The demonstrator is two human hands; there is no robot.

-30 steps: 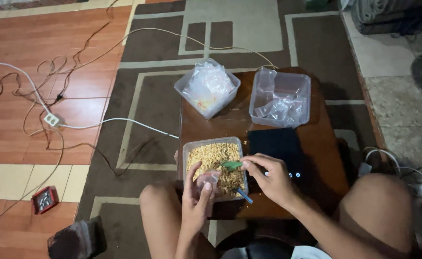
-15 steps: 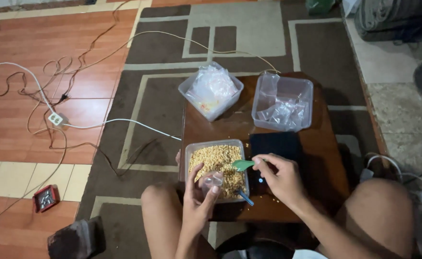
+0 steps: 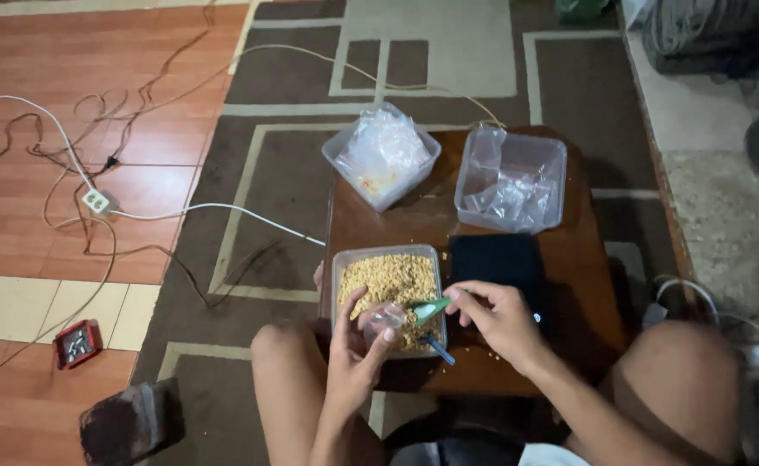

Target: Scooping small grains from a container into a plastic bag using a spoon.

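The right hand pinches the handle of a small green spoon between thumb and fingertips, its bowl tipped toward the mouth of a little clear plastic bag. The left hand has its fingers closed around that bag, holding it up from below, directly over the near end of a clear rectangular tub. The tub is filled almost to the rim with pale yellow-brown grains, perhaps crushed nuts or kernels; what they are exactly cannot be told. A thin blue stick-like thing pokes out over the tub's near right corner.

Just right of the tub lies a flat black slab with a small glowing light near the right hand, likely a scale. All of this sits on a low dark brown wooden table. At the table's far left corner a second clear tub overhangs the edge, stuffed with crumpled clear plastic bags. At the far right stands a third clear tub, holding a few loose clear plastic pieces.

The person's bare knees flank the table's near edge. Under it spreads a brown rug with beige lines; on the reddish floor beyond run tangled cables, a white power strip and a small red box.
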